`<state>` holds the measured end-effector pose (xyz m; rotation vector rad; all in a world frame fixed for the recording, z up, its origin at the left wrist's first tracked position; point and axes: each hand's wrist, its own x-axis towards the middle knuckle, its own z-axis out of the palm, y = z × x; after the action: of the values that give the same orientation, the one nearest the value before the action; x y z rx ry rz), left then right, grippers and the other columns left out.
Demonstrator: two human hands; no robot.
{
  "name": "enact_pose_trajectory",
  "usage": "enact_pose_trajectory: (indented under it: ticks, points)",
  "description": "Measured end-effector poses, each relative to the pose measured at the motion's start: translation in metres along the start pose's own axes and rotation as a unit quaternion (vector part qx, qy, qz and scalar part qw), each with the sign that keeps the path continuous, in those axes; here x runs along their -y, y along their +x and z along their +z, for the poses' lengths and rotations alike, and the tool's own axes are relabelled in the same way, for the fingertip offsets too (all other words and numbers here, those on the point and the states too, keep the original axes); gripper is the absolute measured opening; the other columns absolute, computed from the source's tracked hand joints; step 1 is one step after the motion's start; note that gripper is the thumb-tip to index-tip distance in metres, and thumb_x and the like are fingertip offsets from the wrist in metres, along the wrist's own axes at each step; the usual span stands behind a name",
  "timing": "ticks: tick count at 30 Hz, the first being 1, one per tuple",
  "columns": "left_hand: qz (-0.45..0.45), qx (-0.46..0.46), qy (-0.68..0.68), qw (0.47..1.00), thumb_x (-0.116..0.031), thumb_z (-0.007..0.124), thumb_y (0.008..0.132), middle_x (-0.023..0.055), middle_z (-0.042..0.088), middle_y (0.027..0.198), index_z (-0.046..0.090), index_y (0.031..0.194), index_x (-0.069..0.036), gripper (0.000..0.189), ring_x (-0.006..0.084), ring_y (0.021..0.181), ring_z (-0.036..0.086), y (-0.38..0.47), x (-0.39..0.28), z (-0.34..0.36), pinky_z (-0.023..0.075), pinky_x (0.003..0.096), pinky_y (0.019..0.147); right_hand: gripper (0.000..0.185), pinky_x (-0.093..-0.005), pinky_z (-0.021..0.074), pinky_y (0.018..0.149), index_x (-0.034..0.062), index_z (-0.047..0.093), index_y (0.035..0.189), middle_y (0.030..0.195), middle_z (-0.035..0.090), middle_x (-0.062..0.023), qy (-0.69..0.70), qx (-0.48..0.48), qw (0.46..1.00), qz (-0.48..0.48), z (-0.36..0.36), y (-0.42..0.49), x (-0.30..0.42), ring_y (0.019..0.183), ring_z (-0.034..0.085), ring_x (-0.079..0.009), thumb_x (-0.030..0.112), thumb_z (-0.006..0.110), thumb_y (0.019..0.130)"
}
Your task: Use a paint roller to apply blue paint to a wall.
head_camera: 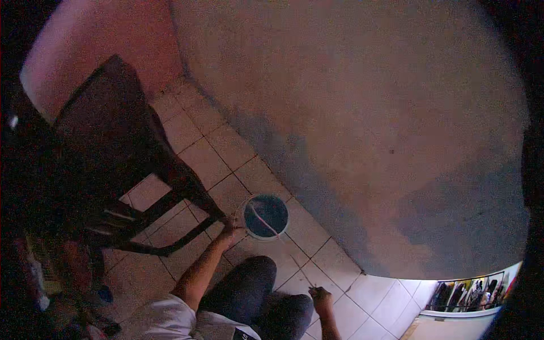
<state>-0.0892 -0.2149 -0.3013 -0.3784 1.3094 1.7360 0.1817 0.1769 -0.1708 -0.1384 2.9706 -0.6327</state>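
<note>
A round white-rimmed bucket [287,226] with a dark bluish inside stands on the tiled floor before my knees. My left hand [233,227] is at the bucket's left side, beside the foot of a dark chair; whether its fingers grip the rim is too dim to tell. My right hand [321,296] is closed on the near end of a thin light rod or cord. This thin item [265,224] runs from the hand up across the bucket's opening and looks pinkish there. What the bucket holds cannot be made out.
A dark wooden chair or table frame [170,199] stands at the left, with dim clutter below it. A wall [361,127] with bluish patches rises at the right, and a pink surface is at the upper left. Clothes on a rack [467,295] are at the lower right.
</note>
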Motion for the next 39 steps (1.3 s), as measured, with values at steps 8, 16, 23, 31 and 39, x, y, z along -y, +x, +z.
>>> enact_pose_trajectory:
  ticks: [8,16,23,31,39]
  points:
    - [0.134,-0.087,0.044,0.986,-0.032,0.077,0.069,0.0144,0.039,0.135,0.036,0.137,-0.019,0.080,0.0366,0.117,0.044,0.009,-0.085,0.035,0.0464,0.0517,0.084,0.016,-0.0395,0.0500,0.059,0.0122,0.070,0.085,0.083,0.065,-0.0118,-0.002,0.114,0.986,0.126,-0.077,-0.010,-0.063,0.070,0.063,-0.0298,0.023,0.058,0.085]
    - [0.115,-0.067,0.075,0.988,-0.039,0.082,0.061,0.0140,0.030,0.142,0.031,0.141,-0.022,0.096,0.0416,0.124,0.037,-0.001,-0.143,0.051,0.0446,0.0608,0.085,0.025,-0.0440,0.0461,0.055,0.0027,0.060,0.078,0.072,0.061,-0.0185,0.073,0.118,0.980,0.146,-0.091,-0.055,-0.046,0.067,0.060,-0.0391,0.026,0.058,0.087]
    - [0.110,-0.072,0.057,0.990,-0.036,0.078,0.065,0.0131,0.028,0.144,0.031,0.142,-0.023,0.091,0.0436,0.125,0.036,-0.009,-0.130,0.048,0.0474,0.0630,0.081,0.019,-0.0419,0.0496,0.059,0.0081,0.066,0.083,0.085,0.065,-0.0143,0.030,0.189,0.974,0.121,-0.057,-0.083,-0.013,0.074,0.063,-0.0340,0.024,0.056,0.087]
    - [0.242,-0.094,0.260,0.930,-0.021,0.063,0.082,0.0118,0.051,0.127,0.048,0.131,-0.014,0.051,0.0336,0.111,0.052,0.025,-0.114,0.030,0.0509,0.0492,0.081,0.023,-0.0423,0.0491,0.059,0.0053,0.064,0.082,0.075,0.064,-0.0175,0.015,0.130,0.932,0.337,-0.080,-0.062,-0.023,0.072,0.063,-0.0355,0.027,0.057,0.088]
    - [0.167,0.017,0.472,0.865,-0.005,0.050,0.089,0.0105,0.057,0.125,0.054,0.127,-0.012,0.039,0.0305,0.108,0.057,0.028,-0.213,0.066,0.0452,0.0426,0.094,0.028,-0.0433,0.0460,0.055,0.0035,0.059,0.075,0.071,0.062,-0.0191,0.027,0.077,0.951,0.298,-0.111,-0.019,-0.038,0.066,0.060,-0.0388,0.030,0.062,0.083]
